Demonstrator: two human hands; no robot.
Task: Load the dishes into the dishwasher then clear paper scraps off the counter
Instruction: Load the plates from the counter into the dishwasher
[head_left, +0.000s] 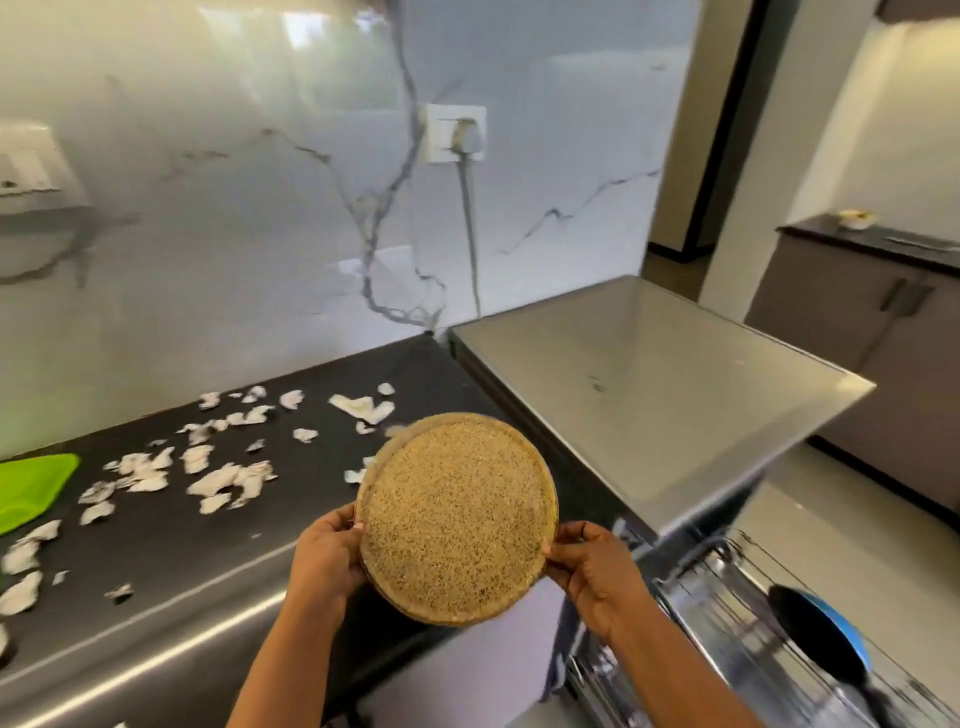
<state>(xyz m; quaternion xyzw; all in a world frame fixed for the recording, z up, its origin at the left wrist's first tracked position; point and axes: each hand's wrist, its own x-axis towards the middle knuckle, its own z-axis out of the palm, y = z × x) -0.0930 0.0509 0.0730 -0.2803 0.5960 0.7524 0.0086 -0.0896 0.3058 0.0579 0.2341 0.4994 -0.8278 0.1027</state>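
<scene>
Left hand (324, 561): holds the plate's left rim, fingers (358, 526) clamped on its edge.
Right hand (597, 577): holds the right rim the same way, thumb on the face and the other fingers curled behind.
Plate (457, 519): round, speckled tan, held in the air between both hands, over the front edge of the tabletop and just left of the rack. A second rim peeks out behind its top, so it may be two stacked; I cannot tell.
Rack (737, 582): pulled out at lower right and blurred, with a blue dish (831, 644) lying in it.
Paper scraps (223, 478): many torn white pieces strewn over the dark tabletop (208, 561), none gathered.
Dishwasher (649, 395): its steel top is beyond the plate.
Progress: loading looks under way, with the plate not yet in the rack. Clearing the scraps appears untouched.
</scene>
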